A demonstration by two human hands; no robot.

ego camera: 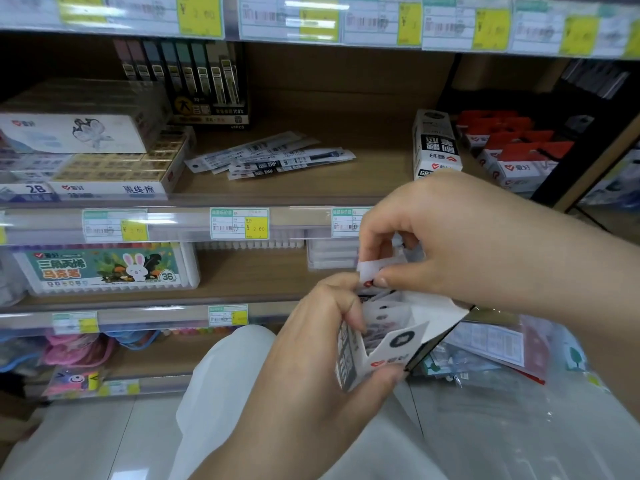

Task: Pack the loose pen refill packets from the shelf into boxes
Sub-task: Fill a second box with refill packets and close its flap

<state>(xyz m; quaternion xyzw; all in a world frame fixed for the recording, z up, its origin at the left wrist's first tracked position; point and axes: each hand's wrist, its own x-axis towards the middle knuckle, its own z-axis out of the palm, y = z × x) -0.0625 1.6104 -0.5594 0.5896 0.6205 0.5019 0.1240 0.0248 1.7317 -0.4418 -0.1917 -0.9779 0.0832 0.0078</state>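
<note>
Your left hand grips the open box; right hand pinches packets at its mouth — square them, push down evenly, flap clear

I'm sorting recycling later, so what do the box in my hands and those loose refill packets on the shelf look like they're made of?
Box: probably thin printed cardboard, matte; its open flaps fold with crisp creases.
Loose refill packets: apparently clear glossy plastic film sleeves with printed labels; refills show through.
</note>
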